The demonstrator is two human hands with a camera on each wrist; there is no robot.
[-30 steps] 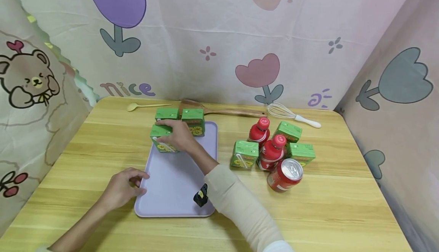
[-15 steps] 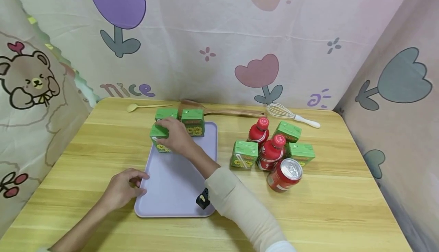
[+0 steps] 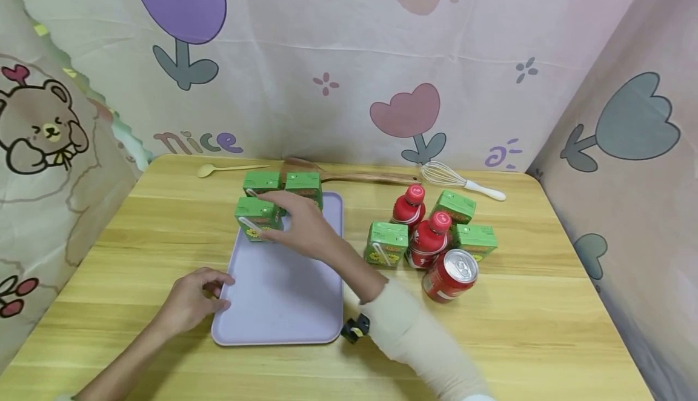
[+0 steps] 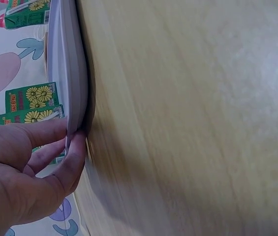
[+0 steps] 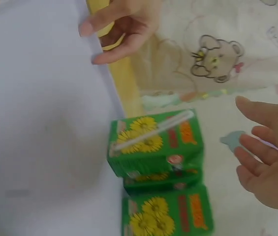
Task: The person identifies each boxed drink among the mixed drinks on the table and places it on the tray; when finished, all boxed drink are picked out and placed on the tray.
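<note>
A lilac tray [image 3: 278, 304] lies on the wooden table, its left rim pinched between thumb and fingers of my left hand [image 3: 191, 298]. At the tray's far end stand three green drink cartons with yellow flowers: a front-left carton [image 3: 256, 216], a back-left carton [image 3: 262, 180] and a back-right carton [image 3: 303, 183]. My right hand [image 3: 306, 226] is beside the front-left carton, thumb and fingers spread. The right wrist view shows this hand [image 5: 271, 152] apart from the carton [image 5: 156, 142], holding nothing. A white straw is fixed slantwise on the carton's face.
Right of the tray cluster two red bottles [image 3: 428, 242], a red can [image 3: 451, 277] and three more green cartons [image 3: 387, 243]. Along the back edge lie a pale spoon [image 3: 229, 169], a wooden spatula [image 3: 371, 177] and a white-handled whisk [image 3: 463, 182]. Printed cloth hangs behind.
My right hand has let go of the front-left carton and drawn back to the right, its fingers spreading. The carton stays on the tray. My left hand keeps its place at the rim.
</note>
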